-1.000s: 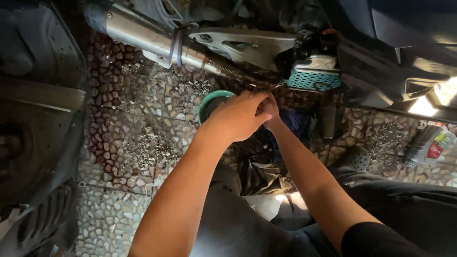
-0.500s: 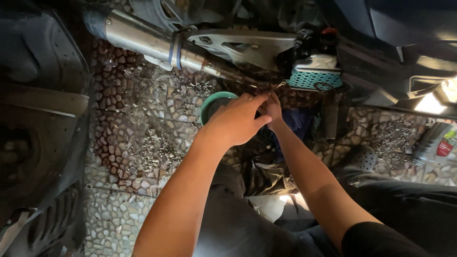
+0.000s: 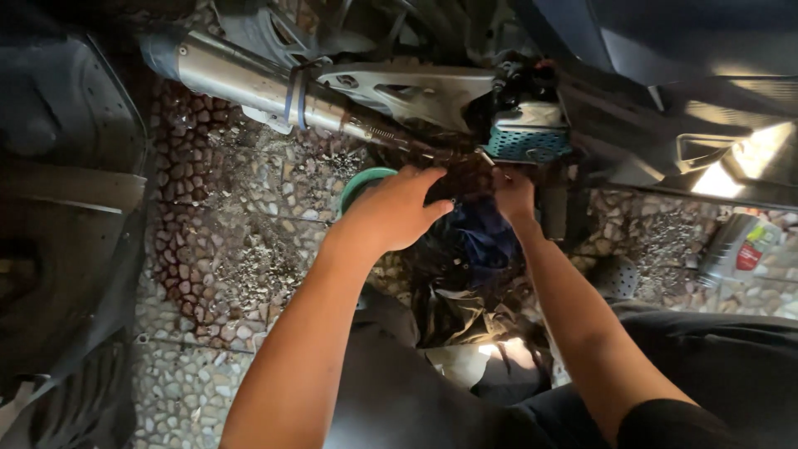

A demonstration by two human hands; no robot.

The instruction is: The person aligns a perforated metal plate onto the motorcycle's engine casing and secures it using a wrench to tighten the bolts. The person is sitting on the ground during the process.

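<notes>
My left hand [image 3: 397,209] reaches forward over a green bowl [image 3: 363,185] on the pebbled floor. Its fingers are spread and point at a dark, greasy part [image 3: 465,175] under the motorcycle. My right hand [image 3: 514,194] is up against the same dark part, just below a teal mesh-faced piece [image 3: 528,143]. Its fingertips are hidden in shadow, so I cannot tell what they grip. A dark blue rag [image 3: 478,241] lies on the floor between my forearms.
A silver exhaust pipe [image 3: 249,83] and a grey swingarm [image 3: 416,91] cross the top. Black bodywork [image 3: 58,216] fills the left side. A grey bottle with a red label [image 3: 736,249] lies at the right. Metal shavings [image 3: 249,266] and dark stains cover the pebble floor.
My hands were pinched together at one spot and have come apart. The left has opened and the right has shifted right, toward the teal piece. The view has moved slightly closer.
</notes>
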